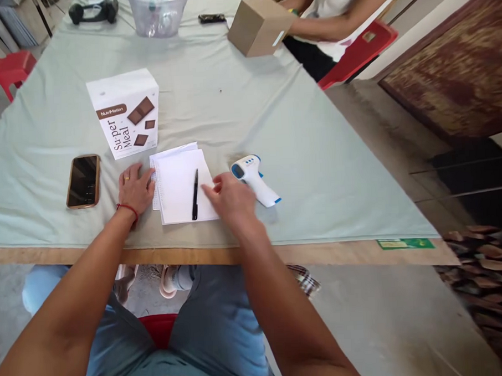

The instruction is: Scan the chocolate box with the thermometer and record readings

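Note:
An open spiral notebook point(178, 185) lies on the cloth in front of me, with a black pen point(195, 195) resting lengthwise on its white page. My left hand point(135, 188) rests at the notebook's left edge, fingers spread and fingertips at the spiral side. Over the right edge of the page is my right hand point(230, 200), its fingers loosely bent and thumb apart; nothing shows in it. Just beyond that hand, to the right, lies a white and blue infrared thermometer point(257, 179). A smartphone point(83, 181) lies face up left of my left hand.
A white Super Meal box point(127, 116) stands behind the notebook. Farther back are a clear plastic basin point(158, 17), a black dumbbell-shaped object point(93, 11), a small dark item point(211, 18) and a cardboard box point(260, 27) beside another person's arm point(331, 26). The table's wooden edge point(174, 256) is near me.

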Demonstrator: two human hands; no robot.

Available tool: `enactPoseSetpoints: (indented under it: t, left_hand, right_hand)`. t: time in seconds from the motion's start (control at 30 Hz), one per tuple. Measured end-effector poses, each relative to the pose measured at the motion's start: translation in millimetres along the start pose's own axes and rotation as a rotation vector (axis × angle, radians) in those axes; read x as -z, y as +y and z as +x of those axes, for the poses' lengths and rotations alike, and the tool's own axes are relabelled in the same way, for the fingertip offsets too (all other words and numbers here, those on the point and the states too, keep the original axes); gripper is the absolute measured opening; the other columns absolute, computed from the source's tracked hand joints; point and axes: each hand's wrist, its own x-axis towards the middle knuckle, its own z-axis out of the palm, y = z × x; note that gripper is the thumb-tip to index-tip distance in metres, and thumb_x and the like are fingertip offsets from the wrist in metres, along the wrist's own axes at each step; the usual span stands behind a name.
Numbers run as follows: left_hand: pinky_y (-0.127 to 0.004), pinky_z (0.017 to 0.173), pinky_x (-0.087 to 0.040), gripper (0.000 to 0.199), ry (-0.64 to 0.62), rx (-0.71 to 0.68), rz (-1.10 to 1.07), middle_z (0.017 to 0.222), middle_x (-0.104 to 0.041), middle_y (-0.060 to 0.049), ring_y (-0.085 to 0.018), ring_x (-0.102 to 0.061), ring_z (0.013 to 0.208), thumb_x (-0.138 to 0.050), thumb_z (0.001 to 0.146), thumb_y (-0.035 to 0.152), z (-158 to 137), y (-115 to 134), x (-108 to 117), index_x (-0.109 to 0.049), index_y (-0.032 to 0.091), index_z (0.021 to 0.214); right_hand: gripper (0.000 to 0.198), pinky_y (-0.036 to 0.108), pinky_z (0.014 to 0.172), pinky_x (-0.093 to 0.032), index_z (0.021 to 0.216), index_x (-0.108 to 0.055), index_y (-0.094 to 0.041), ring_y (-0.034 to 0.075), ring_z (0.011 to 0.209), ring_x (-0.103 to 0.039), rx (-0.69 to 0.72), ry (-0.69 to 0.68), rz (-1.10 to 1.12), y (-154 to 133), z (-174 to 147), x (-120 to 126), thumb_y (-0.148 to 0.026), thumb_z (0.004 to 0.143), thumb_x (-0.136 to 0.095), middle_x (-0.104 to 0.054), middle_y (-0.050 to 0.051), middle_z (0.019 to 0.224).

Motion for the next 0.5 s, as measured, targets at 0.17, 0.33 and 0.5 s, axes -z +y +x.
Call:
enactPoseSetpoints:
  t: [0.17,0.33,0.5]
  left_hand:
    - [-0.053,0.114,-0.024,0.041,-0.028,-0.038,-0.008,0.144,-0.046,-0.01,-0.031,-0.036,0.136,-0.044,0.09,0.028,-0.9,-0.7,1.5,-0.058,0.025,0.129]
    - [-0.049,0.116,-0.021,0.039,-0.051,-0.107,-0.065,0.15,-0.042,-0.005,-0.028,-0.03,0.141,-0.042,0.092,0.027,-0.8,-3.9,1.2,-0.057,0.026,0.128]
    - [-0.048,0.117,-0.021,0.03,-0.092,-0.168,-0.101,0.148,-0.045,-0.005,-0.029,-0.028,0.142,-0.054,0.085,0.033,0.0,-7.4,2.5,-0.062,0.024,0.112]
  right_hand:
    - [0.035,0.036,0.07,-0.042,0.112,-0.062,-0.02,0.025,0.072,-0.06,-0.009,-0.127,-0.016,-30.0,1.8,-17.9,-0.016,0.077,-0.059,-0.064,0.006,0.072]
    - [0.031,0.036,0.076,-0.046,0.101,-0.067,-0.022,0.021,0.075,-0.059,0.058,-0.016,0.406,-24.5,1.1,-10.1,-0.02,0.08,-0.044,-0.063,0.003,0.08]
    - [0.025,0.032,0.073,-0.049,0.105,-0.056,-0.025,0.017,0.075,-0.055,0.122,0.088,0.83,-39.1,-15.4,-20.8,-0.037,0.082,-0.055,-0.056,0.001,0.084]
